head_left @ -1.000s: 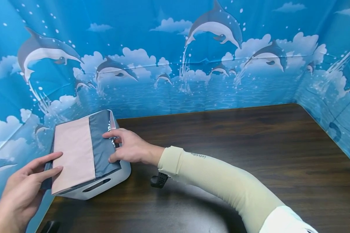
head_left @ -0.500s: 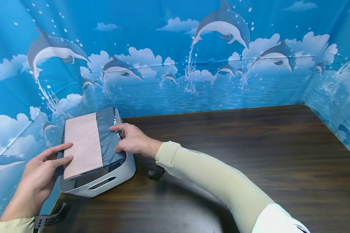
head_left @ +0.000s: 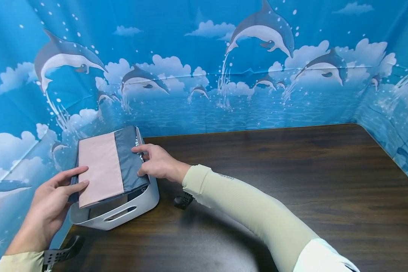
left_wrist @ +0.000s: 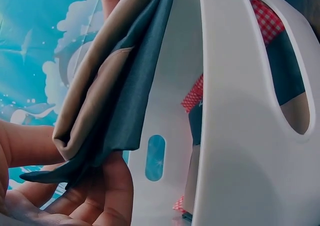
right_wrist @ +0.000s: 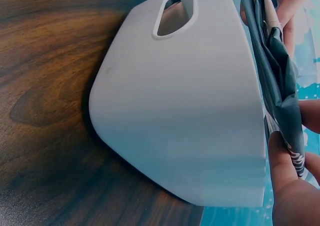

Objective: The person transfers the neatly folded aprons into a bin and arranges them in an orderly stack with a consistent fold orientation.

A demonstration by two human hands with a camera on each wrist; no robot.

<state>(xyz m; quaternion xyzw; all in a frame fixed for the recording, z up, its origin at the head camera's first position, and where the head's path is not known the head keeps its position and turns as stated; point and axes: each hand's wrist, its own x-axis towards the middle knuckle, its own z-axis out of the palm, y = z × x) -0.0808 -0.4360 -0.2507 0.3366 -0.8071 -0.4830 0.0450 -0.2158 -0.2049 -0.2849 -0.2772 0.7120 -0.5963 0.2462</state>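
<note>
A folded cloth (head_left: 100, 166), pink with a slate-blue band and white lettering at one edge, lies level over the mouth of a white plastic bin (head_left: 144, 200). Its left edge is pinched by my left hand (head_left: 52, 200), with thumb above and fingers beneath in the left wrist view. My right hand (head_left: 159, 162) grips the opposite edge between thumb and fingers. Seen from the side, the folded layers (right_wrist: 280, 86) sit just over the bin's rim. Through a handle slot, another fabric piece (left_wrist: 285, 61) in red check, teal and beige shows inside the bin.
The bin stands at the left end of a dark wooden table (head_left: 258, 181). A dolphin-print curtain (head_left: 204, 75) hangs behind the table and along its sides. Black straps (head_left: 62, 253) sit on the wrists.
The cloth's near edge has shifted back from the bin's front rim, exposing part of the bin's inside. Both hands keep hold. The head view has shifted slightly.
</note>
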